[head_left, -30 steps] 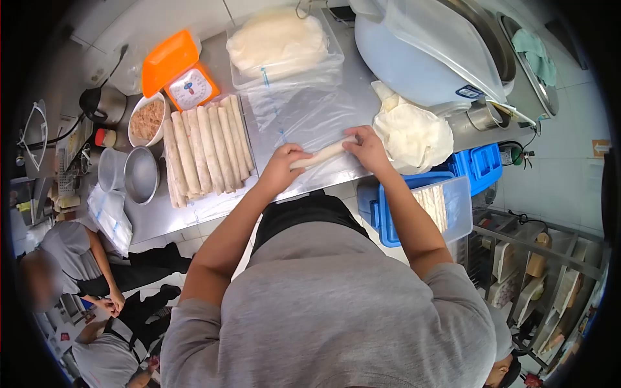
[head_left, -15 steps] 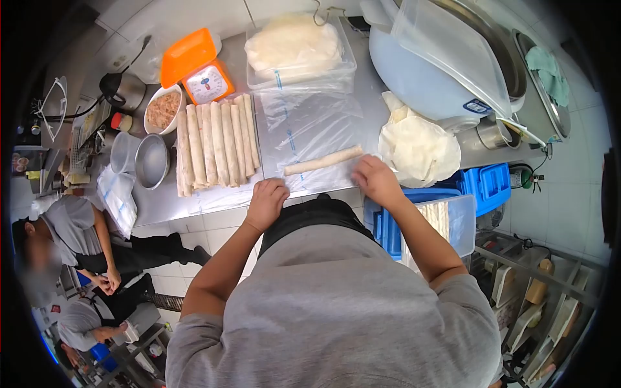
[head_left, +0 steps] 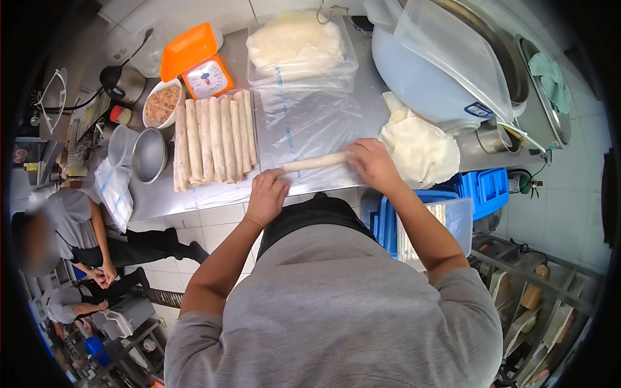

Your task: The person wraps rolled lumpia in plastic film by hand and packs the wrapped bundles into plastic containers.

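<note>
A long pale uncooked spring roll [head_left: 317, 161] lies crosswise on a clear plastic sheet near the table's front edge. My left hand [head_left: 266, 196] has its curled fingers at the roll's left end. Around the right end are the fingers of my right hand [head_left: 375, 163], which hide that tip. Just beyond my right hand rests a loose pile of thin round wrappers [head_left: 424, 147]. Left of the plastic sheet, several finished rolls [head_left: 213, 141] lie side by side in a stack.
A bowl of minced filling [head_left: 162, 105], an orange kitchen scale [head_left: 208, 76] and a metal bowl [head_left: 149, 155] stand at the left. A clear tub [head_left: 350, 68] of wrappers is at the back. Blue crates [head_left: 485, 187] sit below the right edge. Two people work at lower left.
My right hand has moved left and up onto the roll's right end. My left fingers have reached forward to its left end, and the roll lies slightly flatter.
</note>
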Demonstrator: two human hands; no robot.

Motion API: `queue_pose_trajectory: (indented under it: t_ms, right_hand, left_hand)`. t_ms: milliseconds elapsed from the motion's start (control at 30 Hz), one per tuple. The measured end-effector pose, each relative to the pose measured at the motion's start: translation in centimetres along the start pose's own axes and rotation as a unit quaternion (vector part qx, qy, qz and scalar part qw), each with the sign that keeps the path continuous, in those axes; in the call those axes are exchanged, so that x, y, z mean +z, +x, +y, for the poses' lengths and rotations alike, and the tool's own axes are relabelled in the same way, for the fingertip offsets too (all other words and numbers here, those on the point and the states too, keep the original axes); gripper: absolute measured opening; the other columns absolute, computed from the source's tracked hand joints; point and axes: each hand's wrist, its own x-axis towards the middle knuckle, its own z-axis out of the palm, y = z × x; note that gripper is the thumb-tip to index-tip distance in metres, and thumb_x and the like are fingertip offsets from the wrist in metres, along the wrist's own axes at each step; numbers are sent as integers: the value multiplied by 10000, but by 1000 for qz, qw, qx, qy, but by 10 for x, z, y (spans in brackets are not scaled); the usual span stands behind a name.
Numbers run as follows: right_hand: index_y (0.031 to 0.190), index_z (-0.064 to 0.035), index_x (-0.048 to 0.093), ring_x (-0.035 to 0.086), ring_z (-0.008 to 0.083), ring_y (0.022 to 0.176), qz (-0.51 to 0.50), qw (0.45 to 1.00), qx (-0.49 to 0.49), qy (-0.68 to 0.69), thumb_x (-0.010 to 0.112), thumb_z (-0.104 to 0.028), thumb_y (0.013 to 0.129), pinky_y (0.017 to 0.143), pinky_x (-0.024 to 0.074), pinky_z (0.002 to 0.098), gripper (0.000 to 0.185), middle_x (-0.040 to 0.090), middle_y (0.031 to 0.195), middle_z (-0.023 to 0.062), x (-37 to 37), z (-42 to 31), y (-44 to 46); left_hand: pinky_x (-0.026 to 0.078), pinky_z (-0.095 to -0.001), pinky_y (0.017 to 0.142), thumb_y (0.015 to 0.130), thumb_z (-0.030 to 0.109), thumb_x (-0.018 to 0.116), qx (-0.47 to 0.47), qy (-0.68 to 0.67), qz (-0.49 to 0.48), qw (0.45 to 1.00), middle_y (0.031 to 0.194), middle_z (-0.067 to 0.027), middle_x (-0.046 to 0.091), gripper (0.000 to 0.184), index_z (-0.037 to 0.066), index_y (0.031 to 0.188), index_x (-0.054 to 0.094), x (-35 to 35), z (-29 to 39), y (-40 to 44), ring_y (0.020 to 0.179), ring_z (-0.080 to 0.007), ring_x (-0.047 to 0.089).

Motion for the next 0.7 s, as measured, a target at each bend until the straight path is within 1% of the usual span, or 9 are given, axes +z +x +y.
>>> queue_pose_trajectory:
  t_ms: [133, 233, 333, 433, 467, 533, 600, 633, 700]
  right_hand:
    - [1033, -77, 622, 544, 302, 1013, 80, 996, 13, 31, 707, -87, 743, 850, 432, 403, 302, 597, 1054, 100, -12, -14, -9]
    - [1026, -74, 615, 543, 292, 974, -64, 990, -96, 82, 684, -94, 763, 839, 426, 398, 272, 589, 1027, 101, 4, -22, -18]
    - [1032, -66, 607, 543, 275, 945, -142, 977, -151, 42, 652, -92, 787, 837, 420, 395, 251, 586, 994, 99, 26, -31, -10]
    - [1077, -50, 601, 536, 282, 1024, -98, 984, -148, -25, 603, -68, 789, 890, 410, 394, 289, 583, 1066, 104, 29, -21, 3]
    - [1084, -47, 601, 532, 286, 1041, -74, 985, -151, -33, 598, -65, 785, 901, 408, 396, 300, 582, 1085, 105, 29, -18, 6]
    - [1098, -42, 600, 519, 308, 1077, -93, 988, -121, -14, 589, -70, 786, 931, 403, 413, 314, 575, 1131, 114, 27, -12, 7]
    - [1087, -40, 606, 523, 308, 1068, -107, 988, -107, 12, 587, -72, 790, 932, 405, 419, 299, 579, 1119, 115, 30, -3, 8]
    - [1037, -42, 614, 546, 315, 1004, -90, 989, -110, 28, 583, -72, 796, 905, 416, 423, 244, 598, 1047, 119, 29, -2, 11]
    - [1004, -42, 614, 557, 322, 957, -98, 992, -71, 47, 586, -73, 801, 877, 424, 426, 208, 609, 1006, 123, 34, 6, 22]
  left_hand:
    - [415, -464, 868, 911, 109, 565, -96, -133, 73, 984, 1010, -139, 639, 73, 44, 929, 594, 9, -7, 23, 975, -316, 588]
    - [449, -468, 793, 934, 141, 549, -271, -188, 24, 944, 913, -189, 648, 131, 13, 926, 573, 15, -17, 45, 886, -367, 613]
    - [460, -477, 724, 941, 163, 541, -304, -164, 1, 939, 822, -215, 633, 169, -2, 957, 572, 19, -28, 62, 801, -396, 616]
    - [463, -457, 755, 912, 165, 591, -200, -111, 100, 968, 832, -204, 636, 163, 20, 985, 584, 16, -27, 72, 823, -376, 615]
    - [464, -450, 765, 894, 160, 611, -117, -89, 99, 984, 834, -199, 638, 161, 25, 982, 593, 12, -23, 70, 833, -373, 613]
    - [466, -437, 784, 859, 149, 651, 51, -42, 94, 993, 839, -191, 643, 167, 36, 974, 610, -11, 3, 71, 853, -366, 609]
    - [470, -396, 769, 834, 148, 685, 59, -50, 45, 996, 862, -158, 637, 179, 41, 964, 625, -5, -1, 61, 852, -331, 603]
    - [473, -376, 762, 822, 148, 702, 63, -56, 21, 996, 873, -141, 634, 187, 44, 960, 632, 0, -6, 56, 852, -314, 601]
    - [473, -382, 755, 831, 137, 689, -11, -111, 0, 994, 878, -136, 631, 146, 46, 934, 638, 6, -17, 56, 839, -316, 597]
